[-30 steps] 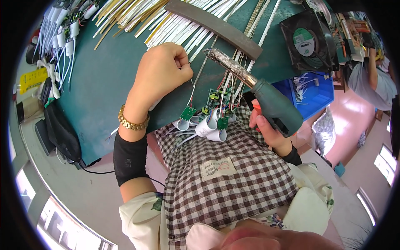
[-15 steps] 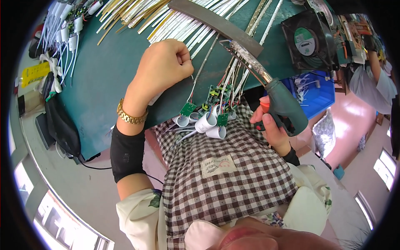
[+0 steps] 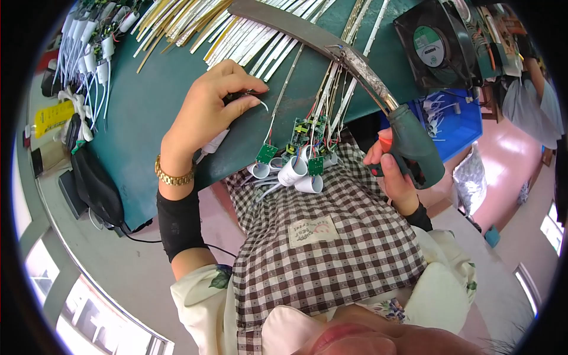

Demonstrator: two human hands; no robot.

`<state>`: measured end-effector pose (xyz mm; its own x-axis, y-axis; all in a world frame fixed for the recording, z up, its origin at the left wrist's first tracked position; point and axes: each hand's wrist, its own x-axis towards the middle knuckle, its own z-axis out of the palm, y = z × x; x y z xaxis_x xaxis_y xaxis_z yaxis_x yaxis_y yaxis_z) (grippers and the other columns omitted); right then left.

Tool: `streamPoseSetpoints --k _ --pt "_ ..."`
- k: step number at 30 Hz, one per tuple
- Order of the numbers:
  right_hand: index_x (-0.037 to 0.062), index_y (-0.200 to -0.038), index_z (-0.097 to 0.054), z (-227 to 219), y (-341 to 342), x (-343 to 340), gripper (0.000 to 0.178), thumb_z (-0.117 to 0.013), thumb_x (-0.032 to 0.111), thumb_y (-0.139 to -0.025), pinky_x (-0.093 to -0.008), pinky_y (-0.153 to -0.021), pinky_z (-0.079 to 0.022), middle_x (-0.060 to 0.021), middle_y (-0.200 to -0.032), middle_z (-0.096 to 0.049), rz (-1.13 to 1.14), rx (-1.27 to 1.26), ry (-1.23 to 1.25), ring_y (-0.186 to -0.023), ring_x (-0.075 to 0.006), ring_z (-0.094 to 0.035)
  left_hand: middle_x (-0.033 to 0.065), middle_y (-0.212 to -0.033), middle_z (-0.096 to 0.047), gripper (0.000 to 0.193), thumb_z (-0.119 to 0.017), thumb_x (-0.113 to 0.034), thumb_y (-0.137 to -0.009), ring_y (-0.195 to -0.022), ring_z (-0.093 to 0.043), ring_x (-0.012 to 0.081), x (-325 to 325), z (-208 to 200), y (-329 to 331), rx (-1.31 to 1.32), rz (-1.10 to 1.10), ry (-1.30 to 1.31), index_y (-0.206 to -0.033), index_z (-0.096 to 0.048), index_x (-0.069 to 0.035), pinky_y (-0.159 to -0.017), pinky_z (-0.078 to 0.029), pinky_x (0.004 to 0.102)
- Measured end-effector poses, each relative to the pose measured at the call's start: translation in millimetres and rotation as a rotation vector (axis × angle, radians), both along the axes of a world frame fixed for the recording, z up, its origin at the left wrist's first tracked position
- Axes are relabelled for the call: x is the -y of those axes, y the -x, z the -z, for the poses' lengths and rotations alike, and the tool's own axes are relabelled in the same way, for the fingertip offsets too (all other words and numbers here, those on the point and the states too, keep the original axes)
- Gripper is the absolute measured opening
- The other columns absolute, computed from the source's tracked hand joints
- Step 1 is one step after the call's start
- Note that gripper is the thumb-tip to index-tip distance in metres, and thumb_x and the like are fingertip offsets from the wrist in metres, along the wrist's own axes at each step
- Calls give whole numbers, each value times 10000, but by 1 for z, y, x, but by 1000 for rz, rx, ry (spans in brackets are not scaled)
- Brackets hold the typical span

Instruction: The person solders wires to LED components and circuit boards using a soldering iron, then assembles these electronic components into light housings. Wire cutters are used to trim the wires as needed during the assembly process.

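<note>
My left hand (image 3: 208,109) rests on the green table (image 3: 154,89), fingers pinched on a thin white wire (image 3: 260,102) near its end. My right hand (image 3: 393,174) grips the dark green handle of a soldering iron (image 3: 408,142); its long metal tip reaches up-left to the wire ends by a dark curved bar (image 3: 284,23). Below the tip, small green circuit boards (image 3: 305,133) with red and white wires hang over the table edge, ending in white plastic caps (image 3: 296,171) above my checked apron.
Long white and yellow light strips (image 3: 236,35) lie across the table's far part. More white caps with wires (image 3: 89,53) are piled at the far left. A black fan (image 3: 435,44) stands at the right, a blue bin (image 3: 455,118) beneath it. Another person (image 3: 526,89) is at the far right.
My left hand has opened from a fist and now pinches the white wire. The soldering iron has swung so that its tip reaches farther up-left to the wire ends.
</note>
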<state>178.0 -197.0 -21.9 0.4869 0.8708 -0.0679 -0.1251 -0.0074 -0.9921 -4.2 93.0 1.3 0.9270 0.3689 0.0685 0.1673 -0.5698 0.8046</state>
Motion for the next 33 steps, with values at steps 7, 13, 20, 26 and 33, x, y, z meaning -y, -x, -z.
streamPoseSetpoints --k 7,13,20,26,33 --pt "-26 -1254 -483 2 -3 -1 384 -592 131 -921 -317 -724 -514 -83 -890 -578 -26 80 -15 -766 -165 -591 87 -886 -570 115 -695 -15 -795 -728 -587 284 11 -9 -6 -27 51 -203 -868 -607 -23 -659 -485 371" --pt "-65 -1248 -512 7 -5 0 368 -593 9 -897 -297 -715 -531 -89 -963 -619 -34 84 -71 -775 -158 -631 99 -831 -567 109 -693 -24 -801 -717 -586 262 7 -6 -5 -54 -34 -144 -865 -605 -20 -636 -475 337" --pt "-60 -1236 -523 6 -2 -4 351 -587 -2 -895 -291 -707 -523 -75 -913 -625 -76 87 -57 -758 -150 -636 88 -752 -605 95 -694 -69 -767 -677 -595 209 12 3 -12 -87 -232 8 -803 -629 -10 -615 -474 306" --pt "-2 -1253 -478 6 0 -9 365 -570 157 -937 -327 -704 -501 -78 -823 -559 -223 187 30 -736 -177 -572 74 -726 -633 72 -682 -73 -727 -662 -609 185 13 7 -18 -95 -293 -37 -763 -650 -20 -638 -497 290" --pt "-32 -1029 -631 -1 6 -24 266 -691 2 -771 -286 -674 -526 -125 -946 -663 -215 364 -20 -753 -228 -664 63 -738 -627 83 -699 -69 -718 -676 -600 172 12 6 -18 -107 -287 5 -763 -647 -22 -641 -489 289"
